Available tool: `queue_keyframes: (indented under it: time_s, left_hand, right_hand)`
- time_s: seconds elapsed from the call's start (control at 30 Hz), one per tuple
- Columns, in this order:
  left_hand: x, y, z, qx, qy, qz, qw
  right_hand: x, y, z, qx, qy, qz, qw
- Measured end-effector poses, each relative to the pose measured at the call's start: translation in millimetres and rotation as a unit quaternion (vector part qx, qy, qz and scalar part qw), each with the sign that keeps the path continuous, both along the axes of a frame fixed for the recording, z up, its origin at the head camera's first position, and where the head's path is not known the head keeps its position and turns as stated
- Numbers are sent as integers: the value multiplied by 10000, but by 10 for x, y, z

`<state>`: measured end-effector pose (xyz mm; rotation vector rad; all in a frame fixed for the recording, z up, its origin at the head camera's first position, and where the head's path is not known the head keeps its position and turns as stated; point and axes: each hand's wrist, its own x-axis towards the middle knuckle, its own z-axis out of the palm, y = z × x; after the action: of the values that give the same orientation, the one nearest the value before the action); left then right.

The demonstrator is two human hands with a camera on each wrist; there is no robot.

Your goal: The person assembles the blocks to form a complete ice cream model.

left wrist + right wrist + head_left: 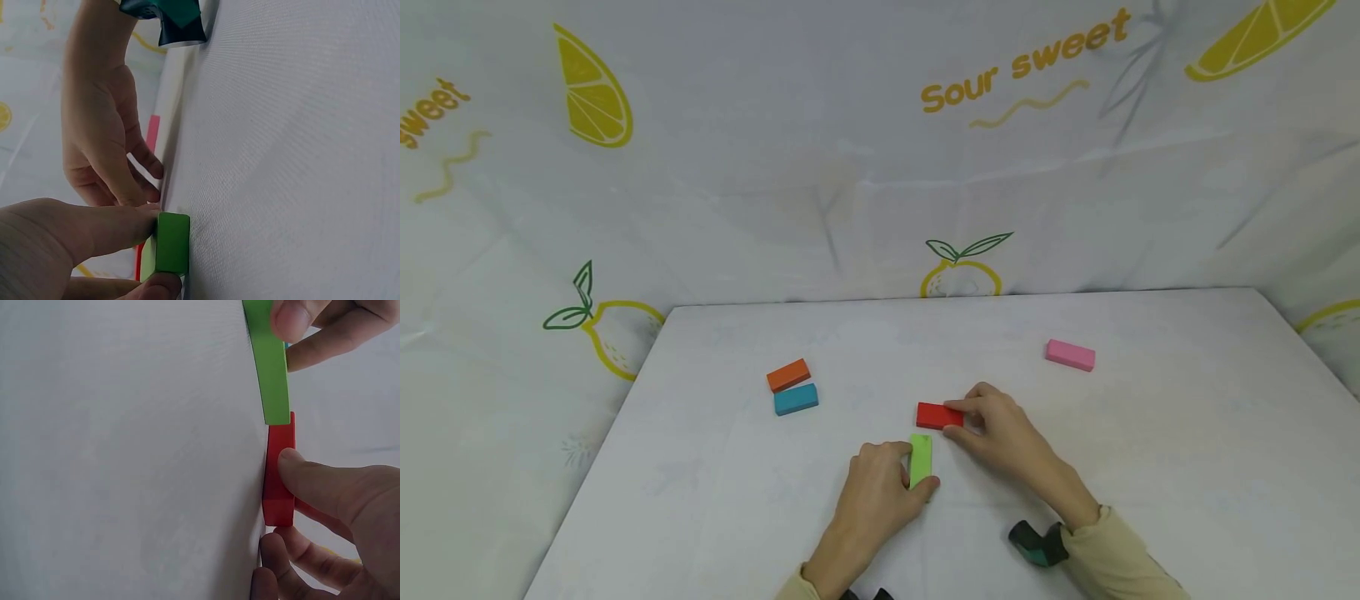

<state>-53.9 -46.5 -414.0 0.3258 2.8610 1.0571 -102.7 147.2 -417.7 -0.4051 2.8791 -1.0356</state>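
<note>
A light green block (921, 458) lies lengthwise on the table, pinched between thumb and fingers of my left hand (880, 492). Just beyond its far end sits a red block (931, 415), turned crosswise. My right hand (1003, 433) pinches the red block by its right end, thumb on the near side and a finger on the far side. In the right wrist view, the green block (270, 369) and the red block (279, 469) appear end to end, close together. From the left wrist view, the green block's end face (172, 244) shows between thumb and fingers.
An orange block (788, 375) and a blue block (796, 399) lie side by side at the left of the white table (700, 483). Farther back on the right is a pink block (1071, 355). A lemon-printed cloth (760, 167) hangs behind the table.
</note>
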Motion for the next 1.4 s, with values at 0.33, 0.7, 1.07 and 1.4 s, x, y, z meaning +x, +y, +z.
queue_keyframes:
  time_s: [0.33,0.7,1.07,1.4]
  left_hand:
    - [-3,21,-13,53,41,17,10000]
    - [2,24,-34,85,81,56,9999]
    - [26,49,-49,166,110,185,9996]
    - [38,60,-57,158,130,226,9995]
  right_hand:
    - [-26,-93,10,-88,-197,33,9998]
    - [-25,-90,1,-100,107,419,9990]
    - [-52,-56,10,31,-22,858,9963]
    - [-57,-55,-2,80,207,982,9949]
